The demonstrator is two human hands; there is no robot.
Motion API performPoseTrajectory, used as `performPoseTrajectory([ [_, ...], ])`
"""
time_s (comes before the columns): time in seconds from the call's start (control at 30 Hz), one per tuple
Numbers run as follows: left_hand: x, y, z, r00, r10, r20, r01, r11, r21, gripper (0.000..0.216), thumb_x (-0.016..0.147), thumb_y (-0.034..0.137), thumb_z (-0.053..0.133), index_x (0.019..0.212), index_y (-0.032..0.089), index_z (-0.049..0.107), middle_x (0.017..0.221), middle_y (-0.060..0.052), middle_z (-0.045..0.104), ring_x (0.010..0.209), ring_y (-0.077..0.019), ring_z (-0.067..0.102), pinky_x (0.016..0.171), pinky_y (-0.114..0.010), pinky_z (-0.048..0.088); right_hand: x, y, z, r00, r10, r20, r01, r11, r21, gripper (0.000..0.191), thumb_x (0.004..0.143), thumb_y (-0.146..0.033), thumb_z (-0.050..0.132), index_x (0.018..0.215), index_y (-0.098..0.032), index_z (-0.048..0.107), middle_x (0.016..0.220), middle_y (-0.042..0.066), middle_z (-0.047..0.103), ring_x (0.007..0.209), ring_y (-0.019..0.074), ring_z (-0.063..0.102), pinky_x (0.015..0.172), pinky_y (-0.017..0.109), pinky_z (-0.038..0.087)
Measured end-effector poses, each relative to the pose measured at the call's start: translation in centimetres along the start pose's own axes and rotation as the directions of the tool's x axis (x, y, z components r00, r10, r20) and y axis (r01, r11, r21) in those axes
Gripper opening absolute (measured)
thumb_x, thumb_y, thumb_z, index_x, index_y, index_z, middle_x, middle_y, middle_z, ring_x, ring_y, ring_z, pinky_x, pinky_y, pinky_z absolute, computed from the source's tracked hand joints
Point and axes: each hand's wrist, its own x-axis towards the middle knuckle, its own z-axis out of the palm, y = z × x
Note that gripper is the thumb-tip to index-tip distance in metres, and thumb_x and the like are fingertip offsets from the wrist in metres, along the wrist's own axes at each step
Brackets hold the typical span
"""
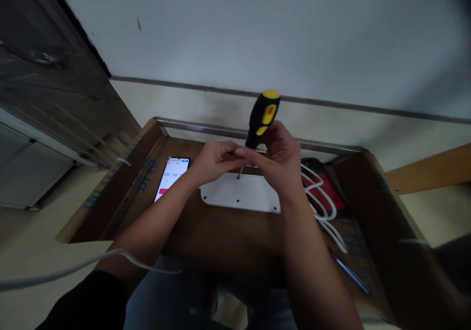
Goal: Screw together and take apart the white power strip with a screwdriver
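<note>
My right hand (279,160) is closed round the lower part of a black and yellow screwdriver (263,116), which stands nearly upright. Its metal tip (239,174) points down at the far edge of a flat white plastic plate (239,195) with small screw holes, lying on brown cardboard. My left hand (213,160) is beside the shaft, its fingers pinched together close to the tip; what they hold is too small to make out. Both hands meet just above the plate.
A phone (170,177) showing a running timer lies left of the plate. White cables (320,197) and a red item (326,190) lie to the right. Cardboard flaps (110,192) rise on both sides, a metal rail (206,127) runs behind, and a white cord (73,268) crosses near my left arm.
</note>
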Motion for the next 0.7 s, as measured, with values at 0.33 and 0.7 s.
performPoseTrajectory([
  [0.33, -0.2, -1.1, 1.4, 0.987, 0.105, -0.120, -0.100, 0.994, 0.044, 0.030, 0.080, 0.037, 0.081, 0.075, 0.017, 0.059, 0.068, 0.003, 0.057, 0.065, -0.0106, 0.051, 0.059, -0.023, 0.041, -0.2, -0.2, 0.0, 1.000, 0.008, 0.022, -0.005, 0.996, -0.095, 0.037, 0.077, -0.041, 0.086, 0.101, -0.019, 0.069, 0.101, 0.002, 0.063, 0.089, 0.0086, 0.058, 0.082, 0.025, 0.050],
  [0.7, -0.2, -0.3, -0.7, 0.994, -0.002, 0.107, -0.009, 0.994, 0.105, 0.023, 0.081, 0.036, 0.080, 0.078, 0.015, 0.072, 0.073, -0.001, 0.071, 0.072, -0.0142, 0.064, 0.068, -0.026, 0.048, -0.3, -0.3, -0.3, 0.992, -0.023, 0.126, 0.024, 1.000, -0.006, 0.038, 0.081, -0.033, 0.082, 0.114, -0.022, 0.067, 0.110, 0.004, 0.065, 0.098, 0.0107, 0.061, 0.085, 0.025, 0.053],
])
